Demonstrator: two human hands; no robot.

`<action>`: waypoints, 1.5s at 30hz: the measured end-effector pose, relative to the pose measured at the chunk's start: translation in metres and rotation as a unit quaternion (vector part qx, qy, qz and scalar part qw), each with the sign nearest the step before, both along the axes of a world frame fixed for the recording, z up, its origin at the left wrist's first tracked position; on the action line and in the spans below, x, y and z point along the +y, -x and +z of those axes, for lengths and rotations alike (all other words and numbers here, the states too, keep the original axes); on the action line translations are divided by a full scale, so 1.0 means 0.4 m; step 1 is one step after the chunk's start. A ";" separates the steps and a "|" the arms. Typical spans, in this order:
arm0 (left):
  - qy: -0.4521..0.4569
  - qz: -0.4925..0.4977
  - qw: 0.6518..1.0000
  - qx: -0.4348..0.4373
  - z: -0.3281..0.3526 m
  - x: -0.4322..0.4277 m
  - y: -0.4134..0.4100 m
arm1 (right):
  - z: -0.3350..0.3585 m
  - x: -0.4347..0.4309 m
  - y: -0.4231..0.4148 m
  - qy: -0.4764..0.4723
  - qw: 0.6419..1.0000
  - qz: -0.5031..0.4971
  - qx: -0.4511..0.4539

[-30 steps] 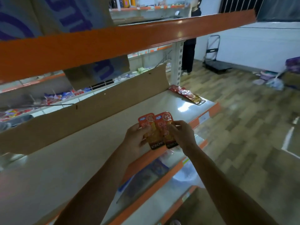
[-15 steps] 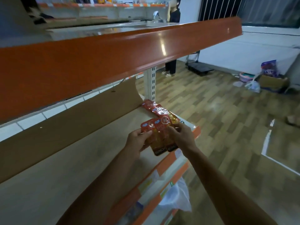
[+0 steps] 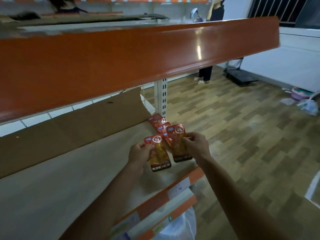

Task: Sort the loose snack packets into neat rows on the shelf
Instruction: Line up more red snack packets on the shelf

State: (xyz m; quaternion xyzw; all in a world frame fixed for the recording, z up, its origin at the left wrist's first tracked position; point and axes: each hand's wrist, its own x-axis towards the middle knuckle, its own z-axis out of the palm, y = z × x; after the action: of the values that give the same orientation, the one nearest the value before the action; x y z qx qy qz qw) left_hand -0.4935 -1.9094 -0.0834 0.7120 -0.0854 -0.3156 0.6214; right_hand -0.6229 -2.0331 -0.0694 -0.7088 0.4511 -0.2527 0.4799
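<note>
Two red and gold snack packets marked KONCHEW are in my hands over the beige shelf (image 3: 72,179). My left hand (image 3: 139,154) pinches the left packet (image 3: 160,155) by its left side. My right hand (image 3: 195,147) pinches the right packet (image 3: 178,144) at its right edge, close to the row of packets (image 3: 160,122) that lies along the shelf's right end by the white upright. The two held packets are apart, side by side. Whether they touch the shelf I cannot tell.
An orange-fronted upper shelf (image 3: 138,54) hangs low overhead. A cardboard sheet (image 3: 69,127) leans along the back. Lower shelves with a white plastic bag (image 3: 178,226) sit below. A person (image 3: 207,66) stands beyond, near a flat trolley (image 3: 240,77) on the wooden floor.
The two packets, held together and overlapping before, are now split, one in each hand. Both hands have moved toward the row at the shelf's right end.
</note>
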 end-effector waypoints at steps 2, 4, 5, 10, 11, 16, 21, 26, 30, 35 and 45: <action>-0.007 0.033 0.999 -0.014 -0.002 -0.020 0.010 | 0.008 -0.035 -0.002 0.019 0.999 0.027 0.025; -0.003 0.050 0.999 -0.021 -0.004 -0.038 0.022 | 0.010 -0.061 -0.002 0.031 0.997 0.055 0.049; -0.002 0.054 0.998 -0.022 -0.005 -0.044 0.030 | 0.007 -0.072 -0.003 0.028 0.996 0.066 0.052; -0.004 0.081 0.996 -0.028 -0.019 -0.062 0.064 | -0.020 -0.117 -0.003 0.025 0.990 0.125 0.057; -0.006 0.085 0.996 -0.029 -0.023 -0.065 0.071 | -0.024 -0.123 -0.003 0.024 0.988 0.138 0.059; -0.010 0.090 0.996 -0.025 -0.024 -0.073 0.104 | -0.044 -0.147 0.005 0.010 0.983 0.170 0.068; -0.028 0.051 0.997 -0.046 -0.020 -0.077 0.145 | -0.048 -0.165 0.008 -0.003 0.980 0.189 0.067; -0.063 0.036 0.994 -0.085 -0.021 -0.087 0.165 | -0.049 -0.171 0.008 -0.016 0.979 0.194 0.060; -0.089 -0.003 0.991 -0.104 -0.028 -0.090 0.176 | -0.049 -0.171 0.013 -0.028 0.978 0.202 0.047; -0.121 -0.030 0.983 -0.137 -0.026 -0.089 0.179 | -0.052 -0.170 0.018 -0.021 0.979 0.199 0.033; -0.165 -0.021 0.971 -0.172 -0.014 -0.105 0.198 | -0.061 -0.176 0.014 0.018 0.981 0.193 0.027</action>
State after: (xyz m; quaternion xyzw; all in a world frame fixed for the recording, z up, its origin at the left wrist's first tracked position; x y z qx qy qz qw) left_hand -0.5727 -1.9513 -0.0889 0.8465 -0.1521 -0.2113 0.4643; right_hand -0.6285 -2.1033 -0.0940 -0.7977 0.3140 -0.1445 0.4941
